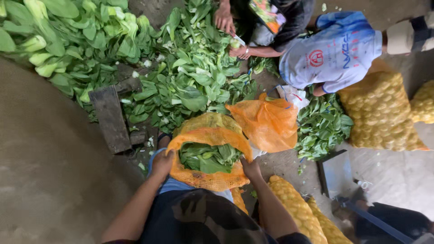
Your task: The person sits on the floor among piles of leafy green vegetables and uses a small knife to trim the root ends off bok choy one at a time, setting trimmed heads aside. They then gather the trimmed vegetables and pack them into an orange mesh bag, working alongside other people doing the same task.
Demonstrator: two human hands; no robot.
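Below, each hand (162, 163) (250, 168) grips the mesh sack's (212, 135) rim; greens (194, 81) crowd beyond.

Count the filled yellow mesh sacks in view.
4: one large sack beside the co-worker on the right, one at the right edge, and two by the wearer's right knee. More may lie out of frame.

Single head-worn view, looking steeply down — close over the lap and floor, facing forward to co-workers.

orange mesh sack (209, 135) centre, open | orange plastic bag (267, 123) beside | yellow mesh sacks (379, 110) right
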